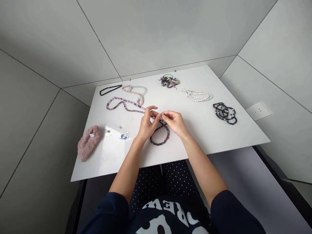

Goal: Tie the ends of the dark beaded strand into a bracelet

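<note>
My left hand (148,123) and my right hand (175,122) meet over the middle of the white table, thumbs and index fingers pinched close together. Between the fingertips is part of a dark beaded strand; the exact piece pinched is too small to make out. Below the fingers, the dark beaded strand (159,144) lies in a loop on the table, with a red bead at its right side. A purple and grey beaded strand (131,110) runs from the left up to my left hand.
On the white table (190,143) lie a black strand (110,89), pink and clear beads (140,97), a mixed bundle (169,80), white beads (198,97) and black strands (224,113). A fuzzy pink pouch (89,143) and small blue tags (124,136) are at left.
</note>
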Available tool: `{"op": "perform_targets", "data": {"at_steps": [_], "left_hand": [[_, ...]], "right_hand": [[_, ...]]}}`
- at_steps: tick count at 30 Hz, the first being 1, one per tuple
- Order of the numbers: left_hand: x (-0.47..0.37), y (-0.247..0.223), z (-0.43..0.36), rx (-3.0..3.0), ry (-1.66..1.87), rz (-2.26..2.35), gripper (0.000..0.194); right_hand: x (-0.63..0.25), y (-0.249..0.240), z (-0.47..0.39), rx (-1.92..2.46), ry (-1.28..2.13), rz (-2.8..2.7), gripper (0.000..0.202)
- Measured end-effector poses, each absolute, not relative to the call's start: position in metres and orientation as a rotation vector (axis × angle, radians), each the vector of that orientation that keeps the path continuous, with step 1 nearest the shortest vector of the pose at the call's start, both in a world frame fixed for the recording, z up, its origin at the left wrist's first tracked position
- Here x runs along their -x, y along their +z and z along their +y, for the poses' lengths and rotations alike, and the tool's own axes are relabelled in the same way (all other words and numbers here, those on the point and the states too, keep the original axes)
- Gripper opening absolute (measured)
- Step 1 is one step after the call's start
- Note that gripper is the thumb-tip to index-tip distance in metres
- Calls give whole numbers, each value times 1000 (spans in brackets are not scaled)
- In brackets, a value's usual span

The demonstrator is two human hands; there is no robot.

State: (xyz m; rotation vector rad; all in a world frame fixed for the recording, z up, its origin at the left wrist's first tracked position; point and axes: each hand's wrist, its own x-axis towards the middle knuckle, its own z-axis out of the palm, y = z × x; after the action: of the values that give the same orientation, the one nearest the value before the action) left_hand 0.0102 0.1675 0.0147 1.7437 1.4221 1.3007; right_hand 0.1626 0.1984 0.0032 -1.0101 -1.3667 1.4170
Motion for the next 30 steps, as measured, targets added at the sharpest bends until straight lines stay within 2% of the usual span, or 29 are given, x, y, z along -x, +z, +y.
{"op": "perform_targets", "data": {"at_steps": [16, 22, 26, 30], "left_hand": [[-5, 22, 170, -1497, 1252, 1314, 19], [-6, 15, 171, -1405, 1314, 1424, 15], [-8, 13, 172, -1358, 1347, 1501, 11], [-10, 14, 171, -1341, 1344, 1590, 7]], "right_hand": [[-165, 6, 198, 970, 1422, -1425, 23], [-163, 6, 198, 971, 1433, -1415, 24], [-163, 4, 196, 1015, 1297, -1489, 23], [-163, 5, 192, 1033, 987, -1660, 16]]}}
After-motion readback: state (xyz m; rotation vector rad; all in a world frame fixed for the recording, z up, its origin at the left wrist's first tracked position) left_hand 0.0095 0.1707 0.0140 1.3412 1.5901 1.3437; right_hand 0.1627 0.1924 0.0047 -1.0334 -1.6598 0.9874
